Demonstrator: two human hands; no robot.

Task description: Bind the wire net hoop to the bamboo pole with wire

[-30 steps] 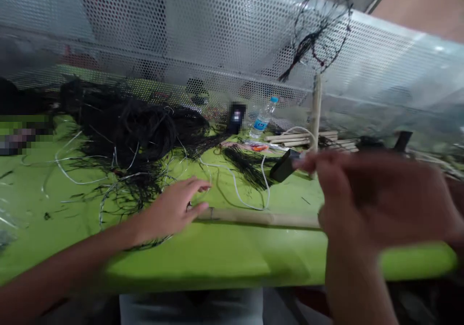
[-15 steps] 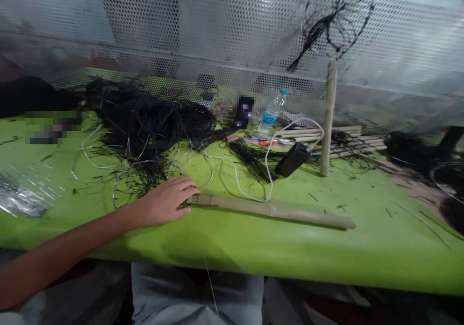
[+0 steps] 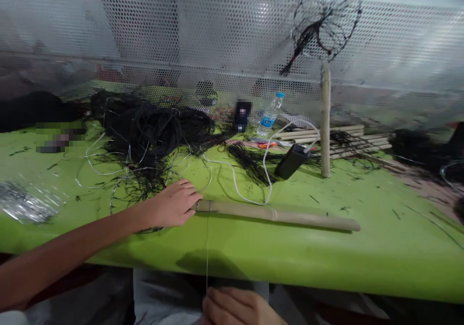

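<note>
A pale bamboo stick (image 3: 275, 214) lies along the front of the green table, a dark binding round it near its left end. My left hand (image 3: 176, 204) is closed over that left end, which its fingers hide. From the binding a thin thread (image 3: 208, 252) runs straight down past the table edge. Low in the picture, my right hand (image 3: 241, 308) is closed at the thread's lower end, partly cut off by the frame. Behind my left hand lies a tangle of black strands (image 3: 141, 126) with pale wires.
A bamboo post (image 3: 325, 122) stands upright beyond the stick, near a black power adapter (image 3: 293, 161) with a white cable (image 3: 235, 184). A water bottle (image 3: 268, 117) and thin sticks (image 3: 373, 143) lie farther back. A perforated metal screen (image 3: 224, 30) closes off the rear.
My right hand has come into view at the bottom, and the thread now stretches taut up to the stick. The left hand's fingers have curled more tightly over the stick's end.
</note>
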